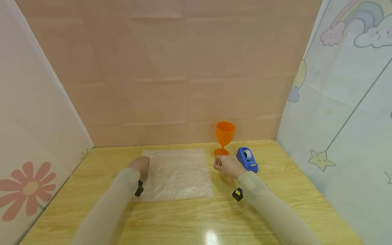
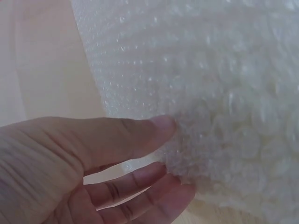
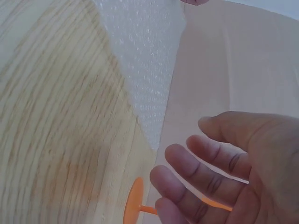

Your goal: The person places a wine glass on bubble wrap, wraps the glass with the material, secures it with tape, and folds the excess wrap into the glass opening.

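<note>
A sheet of clear bubble wrap [image 1: 179,175] lies flat on the wooden table. At its left edge is my left hand [image 1: 142,164]; the left wrist view shows the thumb [image 2: 161,127] on the bubble wrap [image 2: 224,93] and fingertips at its underside, pinching the edge. An orange plastic goblet [image 1: 225,133] stands upright at the back, right of the sheet. My right hand [image 1: 229,166] hovers just in front of its base. Seen from the right wrist, the fingers [image 3: 182,163] are loosely bent and hold nothing, with the goblet's base [image 3: 134,201] behind them.
A blue tape dispenser [image 1: 246,159] with a roll of tape sits right of the goblet, close to my right hand. The table [image 1: 183,224] meets a pink-beige backdrop [image 1: 153,78] behind and patterned panels [image 1: 343,119] at the sides.
</note>
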The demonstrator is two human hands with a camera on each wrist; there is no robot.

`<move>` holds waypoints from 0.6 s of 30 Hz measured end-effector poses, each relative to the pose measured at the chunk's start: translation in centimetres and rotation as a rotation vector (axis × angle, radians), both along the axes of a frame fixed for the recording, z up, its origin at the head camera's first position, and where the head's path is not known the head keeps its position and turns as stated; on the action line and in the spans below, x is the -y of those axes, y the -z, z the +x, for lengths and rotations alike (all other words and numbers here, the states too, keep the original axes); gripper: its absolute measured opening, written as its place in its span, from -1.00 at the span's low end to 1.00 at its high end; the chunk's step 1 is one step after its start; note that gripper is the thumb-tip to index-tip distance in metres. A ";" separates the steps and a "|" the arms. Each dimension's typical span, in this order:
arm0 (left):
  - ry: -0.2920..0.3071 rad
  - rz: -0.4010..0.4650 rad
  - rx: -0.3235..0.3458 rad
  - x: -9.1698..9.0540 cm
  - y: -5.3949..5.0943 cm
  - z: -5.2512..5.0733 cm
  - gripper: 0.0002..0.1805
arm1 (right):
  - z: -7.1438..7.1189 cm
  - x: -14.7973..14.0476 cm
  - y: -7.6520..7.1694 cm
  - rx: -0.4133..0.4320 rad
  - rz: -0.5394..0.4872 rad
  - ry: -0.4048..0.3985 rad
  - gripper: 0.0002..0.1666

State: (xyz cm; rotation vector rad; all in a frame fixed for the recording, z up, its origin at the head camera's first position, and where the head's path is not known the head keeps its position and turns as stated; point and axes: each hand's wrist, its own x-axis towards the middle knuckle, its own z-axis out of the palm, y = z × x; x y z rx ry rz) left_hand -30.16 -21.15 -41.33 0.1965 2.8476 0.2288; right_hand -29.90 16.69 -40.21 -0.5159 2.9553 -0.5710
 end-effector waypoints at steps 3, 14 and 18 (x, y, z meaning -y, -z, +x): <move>0.012 -0.023 -0.011 0.0 0.2 0.0 -0.68 | -0.5 -0.5 0.2 0.045 -0.023 0.059 -0.85; 0.015 -0.054 -0.003 0.2 0.5 -0.5 -0.67 | -4.2 -1.8 0.3 0.183 -0.282 0.298 -0.66; 0.009 -0.038 0.012 0.0 0.4 -0.5 -0.69 | -5.6 -1.8 1.0 0.176 -0.342 0.389 -0.53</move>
